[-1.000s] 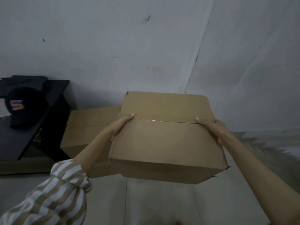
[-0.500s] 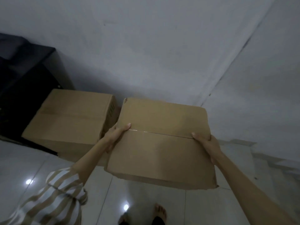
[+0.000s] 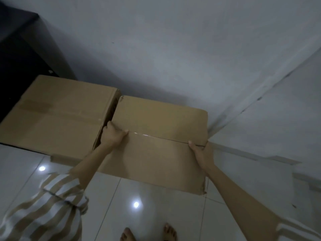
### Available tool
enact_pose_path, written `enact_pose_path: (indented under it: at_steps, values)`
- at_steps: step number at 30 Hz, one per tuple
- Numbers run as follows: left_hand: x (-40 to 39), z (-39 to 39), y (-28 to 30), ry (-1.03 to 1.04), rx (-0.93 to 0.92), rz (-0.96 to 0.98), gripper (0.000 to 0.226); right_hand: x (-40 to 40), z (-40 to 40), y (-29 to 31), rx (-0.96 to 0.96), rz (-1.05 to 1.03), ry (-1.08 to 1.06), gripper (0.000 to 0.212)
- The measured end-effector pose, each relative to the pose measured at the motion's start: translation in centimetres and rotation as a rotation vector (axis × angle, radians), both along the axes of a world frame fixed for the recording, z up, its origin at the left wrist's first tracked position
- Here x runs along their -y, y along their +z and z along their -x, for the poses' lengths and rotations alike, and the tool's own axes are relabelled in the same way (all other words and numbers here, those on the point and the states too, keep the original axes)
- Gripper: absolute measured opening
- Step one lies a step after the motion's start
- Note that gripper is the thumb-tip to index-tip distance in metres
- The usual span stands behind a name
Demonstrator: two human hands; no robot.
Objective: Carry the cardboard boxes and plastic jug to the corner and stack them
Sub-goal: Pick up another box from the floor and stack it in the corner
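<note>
I hold a taped brown cardboard box by its two sides, low in the corner where the two white walls meet. My left hand grips its left edge, thumb on top, fingers down the side in the gap. My right hand grips the right edge the same way. A second, larger cardboard box stands on the floor right beside it on the left, nearly touching. Whether the held box rests on the floor I cannot tell. No plastic jug is in view.
A black piece of furniture stands against the wall at the upper left, behind the larger box. The floor is glossy white tile. Two bare feet show at the bottom edge. The wall corner runs just right of the held box.
The held box has gone down and toward the corner, ending beside the larger box. My view has tilted further down and both hands kept their grip.
</note>
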State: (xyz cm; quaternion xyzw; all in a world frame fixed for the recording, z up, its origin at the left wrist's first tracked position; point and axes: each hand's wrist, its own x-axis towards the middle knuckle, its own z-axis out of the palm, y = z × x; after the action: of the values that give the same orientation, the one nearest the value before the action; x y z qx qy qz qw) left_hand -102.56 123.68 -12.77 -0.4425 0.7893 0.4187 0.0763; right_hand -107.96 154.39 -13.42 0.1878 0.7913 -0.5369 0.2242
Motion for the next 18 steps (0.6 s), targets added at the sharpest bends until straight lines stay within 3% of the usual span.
enact_pose_path:
  at_steps: [3,9,11,14,18]
  values:
    - [-1.5,-0.5,-0.3,-0.042,0.018,0.145,0.091,0.2,0.8,-0.3,-0.01,-0.055,0.055,0.075]
    - [-2.3,-1.8,1.9,-0.158,0.006,0.15,0.077,1.9,2.2,2.3,-0.023,-0.392,0.279,0.095]
    - [-2.1,-2.2,3.8,-0.225,-0.025,0.162,0.071,3.6,2.2,4.7,-0.052,-0.478,0.376,0.091]
    - [-1.2,-2.7,7.7,-0.299,-0.085,0.11,0.065,6.6,2.4,8.7,-0.125,-0.459,0.494,0.078]
    - [0.5,-3.9,14.2,-0.267,-0.163,0.075,0.05,11.1,2.3,15.1,-0.234,-0.257,0.592,0.061]
